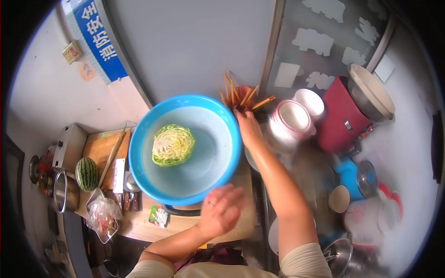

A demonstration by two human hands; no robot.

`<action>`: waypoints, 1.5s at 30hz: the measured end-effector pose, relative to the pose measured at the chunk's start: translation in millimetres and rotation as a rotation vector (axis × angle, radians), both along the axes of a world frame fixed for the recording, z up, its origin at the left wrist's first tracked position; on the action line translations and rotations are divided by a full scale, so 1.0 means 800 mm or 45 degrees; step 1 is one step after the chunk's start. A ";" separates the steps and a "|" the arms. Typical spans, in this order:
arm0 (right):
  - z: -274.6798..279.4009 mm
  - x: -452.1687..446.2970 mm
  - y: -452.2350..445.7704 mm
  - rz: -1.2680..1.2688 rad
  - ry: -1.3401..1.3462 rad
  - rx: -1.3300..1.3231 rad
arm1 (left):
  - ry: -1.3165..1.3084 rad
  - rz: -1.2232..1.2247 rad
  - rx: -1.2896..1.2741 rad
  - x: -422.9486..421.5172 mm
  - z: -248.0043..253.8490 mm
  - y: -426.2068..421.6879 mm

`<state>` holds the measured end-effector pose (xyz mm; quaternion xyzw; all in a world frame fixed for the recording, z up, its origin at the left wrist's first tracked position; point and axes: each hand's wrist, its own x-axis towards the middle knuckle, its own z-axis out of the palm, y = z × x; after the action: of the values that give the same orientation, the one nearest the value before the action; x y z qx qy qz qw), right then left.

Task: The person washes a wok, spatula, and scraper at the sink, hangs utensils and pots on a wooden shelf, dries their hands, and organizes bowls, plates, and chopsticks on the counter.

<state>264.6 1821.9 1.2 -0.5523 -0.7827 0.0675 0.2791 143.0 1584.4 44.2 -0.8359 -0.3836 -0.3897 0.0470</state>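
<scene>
A halved cabbage (173, 145) lies cut side up in a large blue colander (139, 171), left of its middle. Just below the colander's front rim, my left hand (223, 211) hovers with loosely bent fingers, slightly smeared by motion and with nothing visible in them. Past the colander's right side, my right hand (249, 125) reaches to the red holder (243, 92) of chopsticks (232, 89). Its fingers are bent together against the holder's lower part, and what they grip there is partly hidden.
Left on the wooden counter (143, 229) are a cutting board (99, 147), a watermelon (86, 174), a cleaver (119, 175), knives (131, 202) and a bagged tray (105, 214). White jars (294, 116) and a red appliance (342, 113) stand right, beyond my right arm.
</scene>
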 end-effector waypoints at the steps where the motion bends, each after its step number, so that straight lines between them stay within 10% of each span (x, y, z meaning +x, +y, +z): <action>1: -0.005 -0.002 0.009 0.002 -0.081 0.018 | 0.083 0.146 -0.050 -0.010 0.019 0.001; 11: -0.059 -0.004 0.067 -0.171 -0.248 0.072 | 0.392 0.376 -0.336 -0.070 0.000 0.016; 16: -0.029 0.002 0.039 -0.190 0.239 -0.210 | 0.476 0.449 -0.491 -0.079 0.004 0.019; 30: 0.014 0.004 -0.001 -0.286 -0.484 -0.066 | 0.497 0.396 -0.309 -0.094 0.018 0.052; 39: 0.019 0.017 -0.006 -0.229 -0.405 -0.116 | -0.773 -0.095 -0.664 0.004 0.070 0.133; 45: 0.023 0.022 -0.018 -0.180 -0.377 0.000 | -1.683 0.410 -1.342 0.040 0.096 0.312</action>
<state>281.8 1807.5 19.4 -0.6098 -0.7745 -0.0344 0.1647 175.3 1834.4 120.8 -0.2855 -0.5768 -0.5563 -0.5256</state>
